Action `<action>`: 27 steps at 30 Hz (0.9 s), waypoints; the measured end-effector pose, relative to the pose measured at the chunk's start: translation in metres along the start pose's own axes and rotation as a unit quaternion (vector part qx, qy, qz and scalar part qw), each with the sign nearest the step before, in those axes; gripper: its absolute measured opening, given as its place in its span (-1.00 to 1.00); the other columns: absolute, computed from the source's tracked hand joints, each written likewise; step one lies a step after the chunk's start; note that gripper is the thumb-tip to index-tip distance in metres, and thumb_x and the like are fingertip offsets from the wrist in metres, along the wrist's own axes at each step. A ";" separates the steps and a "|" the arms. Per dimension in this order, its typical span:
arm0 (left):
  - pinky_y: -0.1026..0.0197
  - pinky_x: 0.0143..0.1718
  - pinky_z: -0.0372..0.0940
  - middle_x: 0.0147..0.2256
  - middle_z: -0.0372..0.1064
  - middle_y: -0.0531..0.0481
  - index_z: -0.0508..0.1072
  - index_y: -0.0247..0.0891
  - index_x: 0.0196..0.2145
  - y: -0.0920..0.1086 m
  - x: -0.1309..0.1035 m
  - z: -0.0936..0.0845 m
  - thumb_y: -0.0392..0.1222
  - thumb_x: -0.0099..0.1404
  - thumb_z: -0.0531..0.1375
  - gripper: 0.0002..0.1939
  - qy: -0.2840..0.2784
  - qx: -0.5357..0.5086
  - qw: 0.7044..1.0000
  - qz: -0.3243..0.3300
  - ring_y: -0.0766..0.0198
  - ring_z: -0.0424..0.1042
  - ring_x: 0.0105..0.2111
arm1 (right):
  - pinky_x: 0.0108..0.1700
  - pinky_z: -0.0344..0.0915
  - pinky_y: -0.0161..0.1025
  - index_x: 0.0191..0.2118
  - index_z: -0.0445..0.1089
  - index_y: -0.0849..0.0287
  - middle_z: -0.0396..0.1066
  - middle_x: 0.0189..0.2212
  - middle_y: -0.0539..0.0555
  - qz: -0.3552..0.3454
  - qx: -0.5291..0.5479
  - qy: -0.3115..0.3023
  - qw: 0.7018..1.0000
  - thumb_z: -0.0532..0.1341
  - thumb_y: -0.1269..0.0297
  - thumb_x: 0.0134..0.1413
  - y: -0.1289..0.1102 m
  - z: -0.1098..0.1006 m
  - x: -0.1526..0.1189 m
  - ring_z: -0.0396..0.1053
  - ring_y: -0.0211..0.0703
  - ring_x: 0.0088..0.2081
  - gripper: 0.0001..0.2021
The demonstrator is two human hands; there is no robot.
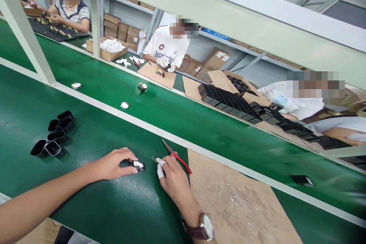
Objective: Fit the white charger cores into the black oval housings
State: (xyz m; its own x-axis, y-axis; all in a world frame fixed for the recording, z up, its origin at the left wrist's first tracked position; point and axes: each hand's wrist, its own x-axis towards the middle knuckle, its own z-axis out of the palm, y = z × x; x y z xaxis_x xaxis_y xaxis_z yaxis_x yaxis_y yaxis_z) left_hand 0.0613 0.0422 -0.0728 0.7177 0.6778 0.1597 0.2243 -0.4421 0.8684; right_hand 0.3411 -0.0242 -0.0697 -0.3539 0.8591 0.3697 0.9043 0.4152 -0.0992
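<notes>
My left hand (121, 164) is closed on a small black housing (139, 166) with a white part inside, resting at the green worktop. To its right, my right hand (173, 175) grips thin tweezers (154, 159), their tips pointing left toward the housing but apart from it. White covers sit on the thumb and a finger of this hand. Just beyond it lie long-nose pliers (174, 154) with red handles. Several open black housings (57, 135) stand in a cluster at the left of the worktop.
A cardboard sheet (234, 198) lies at the right. Beyond a pale rail (137, 126), a green belt (171, 116) carries small assemblies (142, 87) and a black housing (303, 180). Co-workers sit opposite, near stacked black housings (228, 103). A slanting post (28, 30) rises at left.
</notes>
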 end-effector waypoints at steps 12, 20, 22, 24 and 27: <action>0.13 -0.04 0.39 -0.08 0.55 -0.07 0.54 -0.16 -0.02 0.001 0.001 0.000 -0.05 0.48 0.27 -0.79 -0.004 -0.011 1.000 0.012 0.12 0.49 -0.06 | 0.06 0.47 0.09 0.33 0.30 0.01 0.44 0.00 0.18 -0.102 0.259 -0.004 0.961 0.22 0.41 0.39 -0.036 0.001 0.025 0.38 0.04 0.04 -0.54; 0.12 -0.03 0.39 -0.07 0.54 -0.08 0.53 -0.16 -0.01 -0.001 0.000 0.001 -0.05 0.47 0.28 -0.78 -0.004 -0.001 1.000 0.011 0.11 0.50 -0.05 | -0.02 0.47 0.00 0.30 0.34 -0.08 0.48 -0.04 0.13 -0.061 0.328 0.003 0.943 0.27 0.39 0.37 -0.033 0.010 0.018 0.44 -0.02 -0.04 -0.54; 0.12 -0.03 0.40 -0.09 0.54 -0.08 0.53 -0.16 -0.02 -0.001 0.000 0.001 -0.06 0.46 0.29 -0.79 -0.001 0.006 1.000 0.013 0.12 0.50 -0.06 | 0.00 0.47 0.00 0.29 0.33 -0.07 0.48 -0.02 0.13 -0.060 0.326 -0.005 0.943 0.26 0.35 0.38 -0.029 0.009 0.016 0.46 -0.03 -0.03 -0.57; 0.12 -0.02 0.41 -0.08 0.53 -0.08 0.53 -0.16 -0.02 -0.001 0.000 0.001 -0.07 0.45 0.29 -0.79 0.003 0.013 1.000 0.010 0.12 0.52 -0.06 | 0.04 0.47 -0.01 0.32 0.28 -0.02 0.47 0.02 0.15 -0.036 0.328 0.003 0.944 0.23 0.32 0.40 -0.022 0.009 0.013 0.47 -0.03 0.01 -0.57; 0.11 0.00 0.42 -0.06 0.53 -0.08 0.53 -0.14 0.00 -0.002 -0.002 0.001 -0.06 0.46 0.28 -0.78 0.003 0.029 1.000 -0.001 0.11 0.53 -0.04 | 0.13 0.45 0.05 0.32 0.25 0.10 0.42 0.08 0.23 0.028 0.243 0.027 0.969 0.19 0.33 0.41 -0.008 0.011 0.005 0.42 0.04 0.09 -0.57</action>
State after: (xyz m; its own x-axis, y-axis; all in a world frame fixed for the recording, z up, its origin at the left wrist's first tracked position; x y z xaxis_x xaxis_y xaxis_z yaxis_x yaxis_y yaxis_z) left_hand 0.0606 0.0413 -0.0753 0.7136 0.6819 0.1609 0.2640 -0.4744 0.8398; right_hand 0.3295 -0.0198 -0.0771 -0.2828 0.8728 0.3978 0.6980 0.4717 -0.5387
